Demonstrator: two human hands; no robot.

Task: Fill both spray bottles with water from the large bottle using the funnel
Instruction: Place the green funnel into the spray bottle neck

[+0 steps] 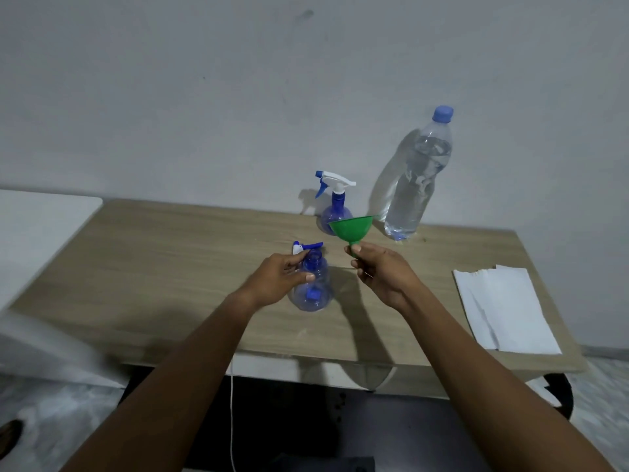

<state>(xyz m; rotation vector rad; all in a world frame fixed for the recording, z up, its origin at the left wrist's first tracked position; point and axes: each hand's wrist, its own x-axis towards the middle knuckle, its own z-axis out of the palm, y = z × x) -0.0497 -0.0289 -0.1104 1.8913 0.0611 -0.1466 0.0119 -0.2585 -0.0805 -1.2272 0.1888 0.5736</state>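
At frame centre, the left hand (279,281) curls around the uncapped translucent blue plastic spray bottle (313,291), which stands on the wooden table (170,267). The right hand (381,277) pinches the green plastic funnel (350,229) by its spout, just right of the bottle's mouth. The second blue spray bottle with a white trigger head (335,212) and the large clear capped water bottle (415,185) stand behind.

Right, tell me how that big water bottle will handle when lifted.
The large bottle looks nearly full, so probably heavy. Tall and narrow, it may tip if pushed high. Its clear plastic wall likely dents under a squeeze.
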